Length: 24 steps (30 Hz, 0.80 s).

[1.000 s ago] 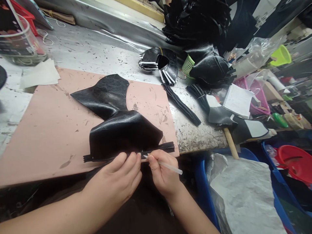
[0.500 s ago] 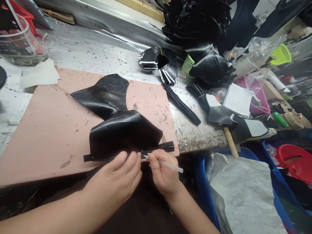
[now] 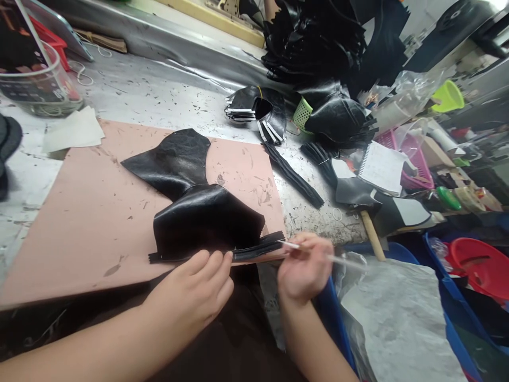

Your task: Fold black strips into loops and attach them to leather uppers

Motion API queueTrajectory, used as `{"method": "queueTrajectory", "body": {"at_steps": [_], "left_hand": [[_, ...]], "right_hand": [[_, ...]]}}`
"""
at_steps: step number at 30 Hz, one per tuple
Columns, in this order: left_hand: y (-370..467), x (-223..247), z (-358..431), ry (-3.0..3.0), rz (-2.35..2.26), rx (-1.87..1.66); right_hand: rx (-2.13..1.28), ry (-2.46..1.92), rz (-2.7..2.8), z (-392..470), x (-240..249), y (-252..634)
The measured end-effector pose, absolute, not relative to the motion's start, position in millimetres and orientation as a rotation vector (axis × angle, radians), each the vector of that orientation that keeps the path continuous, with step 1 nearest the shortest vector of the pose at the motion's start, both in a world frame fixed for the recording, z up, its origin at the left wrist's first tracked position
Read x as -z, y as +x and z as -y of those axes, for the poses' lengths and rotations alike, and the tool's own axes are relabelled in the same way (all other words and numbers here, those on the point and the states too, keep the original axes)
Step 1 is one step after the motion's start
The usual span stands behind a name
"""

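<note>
At the front edge of the pink board (image 3: 79, 212), my left hand (image 3: 194, 289) has its fingers pressed together on a black zipper (image 3: 258, 249) and the lower edge of a black leather piece (image 3: 207, 223). Its thumb is hidden below. My right hand (image 3: 304, 265), slightly blurred, is closed around a thin white pen (image 3: 292, 244), whose tip is close to the zipper's right end. The leather piece curves upward and bends into a second flap lying farther back on the board.
Behind the board lie a bundle of black zippers (image 3: 294, 175) and leather parts with white strips (image 3: 272, 130). A spiral notebook (image 3: 382, 167) and pink basket (image 3: 419, 170) stand right. A clear tub (image 3: 47, 95) is at left; blue bins (image 3: 441, 265) stand beyond the table edge.
My right hand has moved right along the zipper with the pen, away from my left fingers, uncovering more of the zipper. My left hand still presses at nearly the same spot.
</note>
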<state>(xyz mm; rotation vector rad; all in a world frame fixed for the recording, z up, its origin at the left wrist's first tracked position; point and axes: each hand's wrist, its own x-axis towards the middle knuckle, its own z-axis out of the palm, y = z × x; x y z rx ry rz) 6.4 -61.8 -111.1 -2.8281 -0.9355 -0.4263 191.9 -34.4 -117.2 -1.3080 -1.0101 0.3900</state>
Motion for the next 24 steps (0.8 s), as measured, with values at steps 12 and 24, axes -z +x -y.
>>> {"method": "queueTrajectory", "body": {"at_steps": [12,24], "left_hand": [[-62.2,63.9,41.4,-2.439,2.272,1.135],[-54.2,87.5,50.8,-2.016,3.241,2.189]], "right_hand": [[0.068,-1.753,1.534,13.2,104.5,243.7],[-0.360,-1.168,1.257,27.8,75.1,150.9]]}}
